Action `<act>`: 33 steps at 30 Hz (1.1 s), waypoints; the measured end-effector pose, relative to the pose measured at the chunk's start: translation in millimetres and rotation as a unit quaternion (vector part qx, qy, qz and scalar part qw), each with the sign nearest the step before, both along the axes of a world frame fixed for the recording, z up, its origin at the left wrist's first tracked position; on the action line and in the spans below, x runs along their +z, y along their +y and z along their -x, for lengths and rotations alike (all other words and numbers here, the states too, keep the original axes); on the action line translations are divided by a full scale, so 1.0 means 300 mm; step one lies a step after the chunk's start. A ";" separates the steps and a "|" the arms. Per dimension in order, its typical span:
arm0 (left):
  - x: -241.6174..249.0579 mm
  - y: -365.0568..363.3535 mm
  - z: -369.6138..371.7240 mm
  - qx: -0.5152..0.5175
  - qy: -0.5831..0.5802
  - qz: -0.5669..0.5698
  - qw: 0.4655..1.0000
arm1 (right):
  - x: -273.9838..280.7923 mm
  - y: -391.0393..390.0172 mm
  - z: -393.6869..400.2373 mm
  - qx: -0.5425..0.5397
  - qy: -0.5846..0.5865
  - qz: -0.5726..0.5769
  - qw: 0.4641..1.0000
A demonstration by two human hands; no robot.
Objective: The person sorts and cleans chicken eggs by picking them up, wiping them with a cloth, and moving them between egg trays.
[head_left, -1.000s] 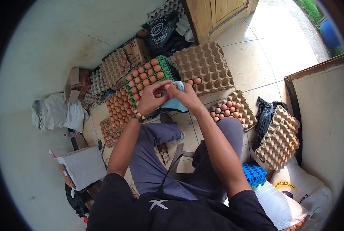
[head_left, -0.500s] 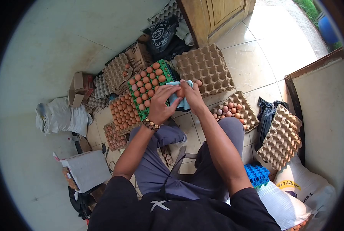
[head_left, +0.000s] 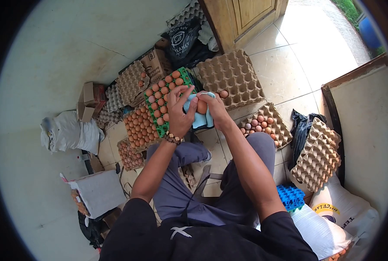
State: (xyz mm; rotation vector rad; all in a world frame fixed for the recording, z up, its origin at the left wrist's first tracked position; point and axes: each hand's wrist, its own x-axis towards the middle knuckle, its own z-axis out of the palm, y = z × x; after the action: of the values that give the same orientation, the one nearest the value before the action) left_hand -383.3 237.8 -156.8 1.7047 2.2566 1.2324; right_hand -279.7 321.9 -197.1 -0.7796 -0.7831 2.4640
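A brown egg [head_left: 202, 107] rests against a light blue cloth [head_left: 208, 120] in my right hand [head_left: 215, 109], whose fingers curl over the egg's top. My left hand [head_left: 179, 112] is just beside it, fingers raised and apart, with the thumb close to the egg and overlapping the cloth. Under and behind my left hand is a green plastic egg tray [head_left: 161, 129] filled with brown eggs. To the right of my hands sits a stacked cardboard egg tray [head_left: 233, 78], with a single egg [head_left: 223, 94] at its near edge.
Another cardboard tray [head_left: 281, 126] by my right knee holds several eggs. More egg-filled trays [head_left: 139, 126] stand at left. Blue plastic trays [head_left: 290, 196], white sacks [head_left: 318, 228] and a black plastic bag [head_left: 300, 130] lie at right. A wooden door [head_left: 246, 19] stands ajar ahead.
My left hand has opened and drawn slightly left from the egg, its fingers lifting. More of the egg and cloth now shows in my right hand.
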 end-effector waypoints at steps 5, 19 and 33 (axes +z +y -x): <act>0.045 -0.032 -0.055 -0.092 0.051 0.010 0.994 | -0.007 0.014 -0.003 -0.079 -0.050 -0.012 0.996; -0.046 -0.079 -0.032 0.003 -0.185 0.100 0.978 | 0.025 -0.010 -0.009 0.099 -0.396 -0.374 0.833; -0.410 0.209 0.126 -0.148 -0.210 0.250 0.934 | 0.006 -0.045 -0.005 0.507 -0.229 -0.408 0.724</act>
State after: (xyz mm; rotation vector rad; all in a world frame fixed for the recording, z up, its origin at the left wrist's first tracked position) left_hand -421.0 300.3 -279.7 1.3627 1.7770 0.7710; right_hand -278.2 308.2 -195.2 -0.6566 -2.8497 2.1555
